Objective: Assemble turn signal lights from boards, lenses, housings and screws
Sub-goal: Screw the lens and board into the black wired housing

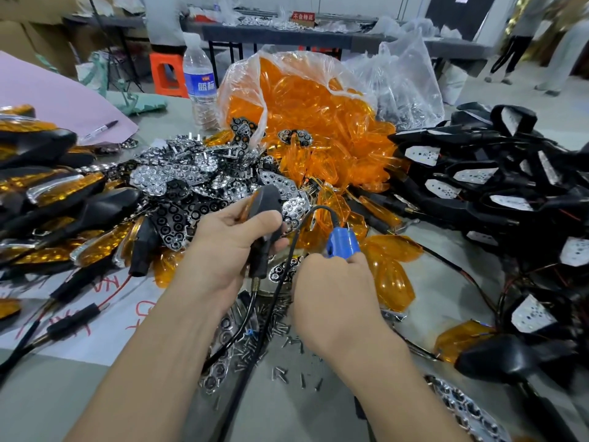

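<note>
Across a grey tabletop (446, 250), heaps of parts: finished turn signals (63, 199) with amber lenses at far left, chrome reflector boards (178, 177) in the middle, loose amber lenses (322, 129) spilling from a clear plastic bag (242, 78) behind them, black housings (497, 183) with white boards and thin red wires piled at right. Small dark screws (280, 339) scattered near the front edge, between the forearms. Left hand (229, 247), fingers clamped on a black turn signal housing (266, 212) held upright over the boards, its stalk pointing down. Right hand (331, 291), fingers closed around a blue-topped electric screwdriver (342, 242), black cable looping up from its head; tip hidden behind the hand. Pink sheet (57, 90) with a pen (98, 130) at back left. Water bottle (198, 68) with a blue label carrying Chinese characters, too small to read surely. Behind, long dark tables strewn with more bags, an orange stool (167, 74), a red sign (303, 16) with Chinese writing, and someone's legs at far right.
</note>
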### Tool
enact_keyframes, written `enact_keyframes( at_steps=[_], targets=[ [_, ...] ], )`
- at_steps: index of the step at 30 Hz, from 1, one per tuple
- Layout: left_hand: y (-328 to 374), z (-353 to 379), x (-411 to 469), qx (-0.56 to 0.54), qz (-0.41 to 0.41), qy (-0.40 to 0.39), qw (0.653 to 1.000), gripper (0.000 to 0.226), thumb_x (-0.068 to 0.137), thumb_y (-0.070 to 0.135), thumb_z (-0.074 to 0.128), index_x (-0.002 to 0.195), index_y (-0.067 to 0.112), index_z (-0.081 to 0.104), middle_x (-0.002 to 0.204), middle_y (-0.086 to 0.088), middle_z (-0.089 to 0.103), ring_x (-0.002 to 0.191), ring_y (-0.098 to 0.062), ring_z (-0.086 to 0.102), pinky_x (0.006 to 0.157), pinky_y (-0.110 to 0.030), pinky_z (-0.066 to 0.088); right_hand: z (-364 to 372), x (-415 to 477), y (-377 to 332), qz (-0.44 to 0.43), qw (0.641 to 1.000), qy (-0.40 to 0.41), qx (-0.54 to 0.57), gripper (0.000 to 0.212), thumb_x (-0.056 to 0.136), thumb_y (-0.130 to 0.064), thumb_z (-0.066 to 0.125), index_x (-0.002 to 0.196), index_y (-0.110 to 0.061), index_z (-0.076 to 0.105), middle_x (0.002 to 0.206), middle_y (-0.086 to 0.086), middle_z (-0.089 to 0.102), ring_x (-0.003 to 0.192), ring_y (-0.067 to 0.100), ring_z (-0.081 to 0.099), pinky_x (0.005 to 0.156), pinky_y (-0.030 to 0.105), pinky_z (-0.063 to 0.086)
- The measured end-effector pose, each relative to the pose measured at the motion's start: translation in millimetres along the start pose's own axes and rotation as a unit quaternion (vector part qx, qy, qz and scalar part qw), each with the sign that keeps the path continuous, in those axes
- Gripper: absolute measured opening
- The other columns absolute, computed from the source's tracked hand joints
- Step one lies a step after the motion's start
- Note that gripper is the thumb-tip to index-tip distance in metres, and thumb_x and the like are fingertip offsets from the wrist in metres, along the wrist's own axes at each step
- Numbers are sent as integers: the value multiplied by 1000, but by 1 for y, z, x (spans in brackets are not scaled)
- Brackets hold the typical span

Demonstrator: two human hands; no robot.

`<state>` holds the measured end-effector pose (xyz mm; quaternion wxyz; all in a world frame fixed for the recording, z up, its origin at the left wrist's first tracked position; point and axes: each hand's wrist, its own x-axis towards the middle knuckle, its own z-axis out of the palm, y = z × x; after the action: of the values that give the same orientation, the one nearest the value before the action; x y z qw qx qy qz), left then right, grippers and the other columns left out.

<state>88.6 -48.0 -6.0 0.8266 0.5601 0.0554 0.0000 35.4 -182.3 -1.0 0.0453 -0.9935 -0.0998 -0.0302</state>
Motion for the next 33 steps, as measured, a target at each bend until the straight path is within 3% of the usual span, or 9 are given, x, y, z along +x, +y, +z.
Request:
enact_keyframes(
  at_steps=[3,7,9,12,17,20,24,29,33],
  targets=[
    [0,-4,0,7,-1,-8,1000,48,54,8,83,102,7,78,90,-13,73,75,-23,72,62,-29,61,0,0,-5,-14,1000,-5,1,33,86,-14,57,69,-21,30,64,-3,37,53,16,28,85,41,22],
    [2,-2,-3,12,-8,-42,999,35,66,-1,81,99,9,81,92,-18,70,73,-26,67,63,-28,60,-2,4,2,-20,998,19,53,9,91,-21,61,83,-25,59,77,-6,61,73,20,58,97,39,36],
    [2,0,-6,36,4,-42,998,30,78,-9,77,90,18,84,91,-18,71,72,-25,69,63,-27,60,-4,9,13,15,987,45,152,11,92,-26,64,85,-27,72,79,-9,69,78,16,65,90,35,49],
    [3,3,-9,94,51,-32,994,35,84,-6,75,93,26,84,84,-9,71,72,-23,69,63,-28,61,-5,13,28,97,939,121,305,17,89,-27,69,72,-29,71,64,-15,67,66,4,64,59,24,52],
    [2,7,-15,243,175,6,954,40,77,10,74,98,44,80,72,11,72,55,-12,69,55,-24,59,1,17,32,111,860,149,475,9,74,-18,68,66,-19,66,56,-2,69,50,8,67,49,23,52],
    [1,11,-18,335,216,17,917,41,74,20,70,105,47,74,76,15,73,55,-14,71,48,-20,53,4,20,35,102,808,142,562,6,70,-9,67,67,-14,67,55,5,70,50,18,69,51,24,49],
    [0,13,-19,394,249,1,885,25,81,25,65,99,42,68,76,7,68,60,-23,69,56,-39,54,2,22,41,101,756,146,630,16,77,1,82,73,-14,78,61,8,72,50,20,68,48,19,47],
    [-2,13,-21,358,239,-3,903,20,85,20,65,96,36,69,78,1,66,56,-22,67,48,-37,57,-1,21,41,65,722,122,678,20,81,5,80,76,-14,83,62,11,72,53,17,65,52,21,50],
    [-2,15,-20,307,206,-16,929,25,82,19,66,97,37,76,78,0,70,55,-18,67,48,-32,59,-3,21,41,69,664,113,735,21,85,9,74,82,-10,84,67,13,73,62,18,69,63,28,56]
  ],
)
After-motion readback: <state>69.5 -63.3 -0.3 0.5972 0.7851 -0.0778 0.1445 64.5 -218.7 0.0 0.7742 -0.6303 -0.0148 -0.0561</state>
